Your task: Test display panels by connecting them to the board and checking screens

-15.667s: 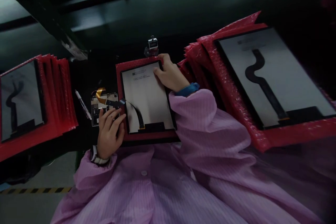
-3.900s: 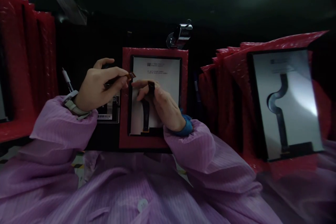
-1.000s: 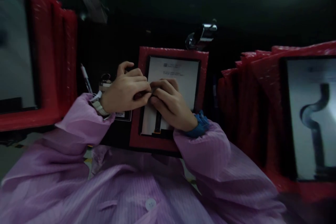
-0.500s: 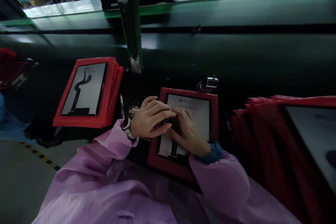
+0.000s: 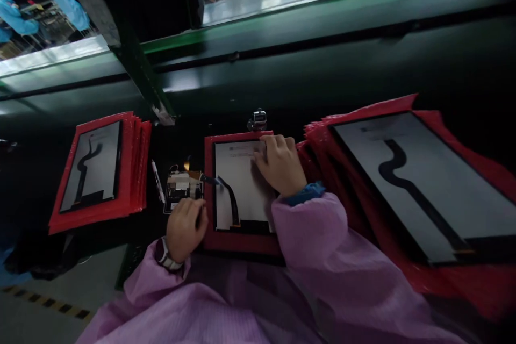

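A flat display panel (image 5: 242, 183) with a pale back lies on a red bubble-wrap sleeve (image 5: 242, 241) in front of me. Its black flex cable (image 5: 233, 201) rises from the lower edge and bends left, meeting a strip that leads to a small circuit board (image 5: 177, 185). My right hand (image 5: 282, 166) is closed at the panel's upper right corner, with thumb and fingertips on it. Beside the board's lower edge and the sleeve's left side, my left hand (image 5: 186, 230) is curled; whatever its fingers may hold is hidden.
Left is a stack of red sleeves (image 5: 137, 172) topped by another panel (image 5: 92, 166). A larger pile (image 5: 322, 131) with a panel (image 5: 423, 183) stands right. A white pen (image 5: 158, 181) lies by the board. A metal tally counter (image 5: 258, 119) sits behind the sleeve. People in blue work beyond.
My hands have parted from over the panel: the left moved down and left, the right to the upper right corner. The flex cable and board are now uncovered. The camera view has turned right.
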Action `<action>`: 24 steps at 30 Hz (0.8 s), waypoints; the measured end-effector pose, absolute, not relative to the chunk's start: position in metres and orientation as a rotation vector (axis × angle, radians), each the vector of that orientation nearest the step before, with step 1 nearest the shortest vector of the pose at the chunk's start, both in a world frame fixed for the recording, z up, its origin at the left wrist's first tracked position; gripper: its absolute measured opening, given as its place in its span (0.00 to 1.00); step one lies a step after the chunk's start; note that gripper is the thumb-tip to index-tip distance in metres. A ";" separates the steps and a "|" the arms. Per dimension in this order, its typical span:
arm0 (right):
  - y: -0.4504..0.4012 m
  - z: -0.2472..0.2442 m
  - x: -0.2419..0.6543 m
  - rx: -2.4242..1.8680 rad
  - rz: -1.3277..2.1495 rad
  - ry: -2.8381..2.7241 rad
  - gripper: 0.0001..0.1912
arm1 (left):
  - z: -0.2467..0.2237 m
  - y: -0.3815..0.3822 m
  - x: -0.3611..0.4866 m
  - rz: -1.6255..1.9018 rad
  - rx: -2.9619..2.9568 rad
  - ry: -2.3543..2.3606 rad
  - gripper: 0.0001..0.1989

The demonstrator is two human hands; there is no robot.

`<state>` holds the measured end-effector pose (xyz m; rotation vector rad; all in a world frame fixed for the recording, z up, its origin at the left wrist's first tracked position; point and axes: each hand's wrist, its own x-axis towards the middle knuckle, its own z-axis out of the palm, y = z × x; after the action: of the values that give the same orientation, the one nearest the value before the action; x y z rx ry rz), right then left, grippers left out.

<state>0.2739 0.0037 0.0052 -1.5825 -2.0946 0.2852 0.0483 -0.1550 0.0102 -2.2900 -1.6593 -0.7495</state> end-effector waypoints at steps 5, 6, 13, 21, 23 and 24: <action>0.001 0.010 0.271 -1.854 0.298 -2.229 0.22 | -0.006 -0.167 0.039 -0.544 -2.099 -1.865 0.12; 0.000 0.012 0.270 -1.868 0.303 -2.242 0.22 | -0.009 -0.169 0.040 -0.512 -2.116 -1.851 0.13; -0.002 0.017 0.270 -1.923 0.336 -2.242 0.23 | -0.007 -0.172 0.053 -0.301 -2.283 -1.779 0.17; -0.003 0.015 0.270 -1.932 0.334 -2.237 0.23 | -0.005 -0.169 0.061 -0.446 -2.092 -1.913 0.18; -0.002 0.014 0.270 -1.932 0.321 -2.235 0.23 | -0.005 -0.168 0.060 -0.456 -2.057 -1.927 0.20; -0.002 0.014 0.270 -1.929 0.314 -2.236 0.23 | -0.005 -0.168 0.060 -0.434 -2.062 -1.927 0.20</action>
<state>0.2704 -0.0023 0.0140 -1.9294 -2.2363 0.3136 0.0604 -0.1676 -0.0047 -2.0619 -1.9272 -0.4338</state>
